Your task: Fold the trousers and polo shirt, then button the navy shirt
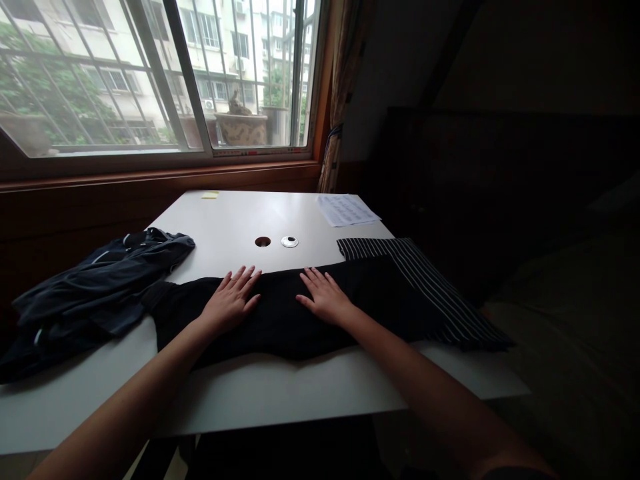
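A long black garment point(285, 313) lies spread flat across the white table, wide from left to right. Its kind is hard to make out, though a narrow band shows at its left end. My left hand point(231, 299) rests palm down on it, fingers stretched out and a little apart. To the right, my right hand point(324, 295) lies flat on the same cloth with its fingers spread. Neither hand grips anything. A black garment with white stripes point(430, 287) sticks out at the right, partly covered by the plain black one.
A crumpled dark jacket-like garment point(95, 293) lies at the table's left, partly over its edge. Farther back on the white table point(235, 217) are a round cable hole point(263, 242), its metal cover point(289, 241), printed paper point(347, 210) and a yellow note point(210, 195). A barred window stands behind.
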`<state>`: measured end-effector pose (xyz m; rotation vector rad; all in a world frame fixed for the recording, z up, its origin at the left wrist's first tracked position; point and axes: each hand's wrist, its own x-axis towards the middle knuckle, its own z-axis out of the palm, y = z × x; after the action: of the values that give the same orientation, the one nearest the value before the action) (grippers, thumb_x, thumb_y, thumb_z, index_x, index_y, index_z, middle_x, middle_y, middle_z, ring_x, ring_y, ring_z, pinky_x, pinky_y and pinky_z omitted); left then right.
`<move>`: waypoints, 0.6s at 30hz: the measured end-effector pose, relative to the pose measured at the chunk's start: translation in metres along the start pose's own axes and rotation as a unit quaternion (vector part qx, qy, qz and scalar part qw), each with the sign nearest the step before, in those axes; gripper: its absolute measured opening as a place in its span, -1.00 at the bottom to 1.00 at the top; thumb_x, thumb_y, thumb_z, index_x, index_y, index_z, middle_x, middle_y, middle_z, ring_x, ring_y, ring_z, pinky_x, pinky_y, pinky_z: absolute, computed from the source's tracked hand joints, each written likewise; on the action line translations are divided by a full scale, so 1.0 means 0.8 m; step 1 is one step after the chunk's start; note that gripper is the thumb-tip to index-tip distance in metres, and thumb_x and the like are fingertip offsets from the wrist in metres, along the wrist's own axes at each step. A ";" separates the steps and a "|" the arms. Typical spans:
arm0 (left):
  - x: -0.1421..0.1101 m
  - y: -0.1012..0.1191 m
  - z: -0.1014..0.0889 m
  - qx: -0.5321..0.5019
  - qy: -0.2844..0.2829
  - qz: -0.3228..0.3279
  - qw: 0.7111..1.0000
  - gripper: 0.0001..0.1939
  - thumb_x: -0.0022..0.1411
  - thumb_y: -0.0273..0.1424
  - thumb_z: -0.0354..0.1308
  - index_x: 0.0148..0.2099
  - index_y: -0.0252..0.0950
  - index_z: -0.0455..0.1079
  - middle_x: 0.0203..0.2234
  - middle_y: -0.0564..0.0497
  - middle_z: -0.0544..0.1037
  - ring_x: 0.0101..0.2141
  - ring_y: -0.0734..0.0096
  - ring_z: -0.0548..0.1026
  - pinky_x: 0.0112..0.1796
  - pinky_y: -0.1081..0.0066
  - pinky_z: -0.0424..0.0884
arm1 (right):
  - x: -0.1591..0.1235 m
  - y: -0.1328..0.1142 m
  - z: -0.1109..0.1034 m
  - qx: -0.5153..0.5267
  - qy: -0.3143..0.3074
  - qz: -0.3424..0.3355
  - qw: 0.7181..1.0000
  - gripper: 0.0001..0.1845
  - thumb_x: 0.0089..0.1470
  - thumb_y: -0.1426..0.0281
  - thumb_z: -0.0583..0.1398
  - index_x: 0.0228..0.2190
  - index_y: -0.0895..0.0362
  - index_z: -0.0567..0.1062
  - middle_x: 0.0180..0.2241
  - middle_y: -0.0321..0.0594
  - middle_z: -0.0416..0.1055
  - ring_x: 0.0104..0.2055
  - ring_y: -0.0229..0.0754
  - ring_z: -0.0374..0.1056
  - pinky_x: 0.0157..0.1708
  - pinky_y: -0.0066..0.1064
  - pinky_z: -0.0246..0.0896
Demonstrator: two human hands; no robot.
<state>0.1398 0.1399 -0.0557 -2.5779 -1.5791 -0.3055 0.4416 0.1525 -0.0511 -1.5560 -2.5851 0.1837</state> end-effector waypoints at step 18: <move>0.004 -0.004 0.004 0.008 -0.024 0.003 1.000 -0.37 0.46 -0.04 -0.20 0.46 -0.13 -0.04 0.43 -0.04 -0.07 0.40 0.07 -0.11 0.33 -0.04 -0.13 | 0.000 0.002 0.004 -0.006 0.007 0.003 1.000 -0.18 0.30 -0.10 -0.17 0.38 0.14 0.04 0.44 -0.14 -0.20 0.47 -0.06 -0.29 0.40 -0.07 -0.40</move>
<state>0.1385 0.1447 -0.0586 -2.5951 -1.5822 -0.2317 0.4422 0.1531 -0.0546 -1.5637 -2.5746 0.1575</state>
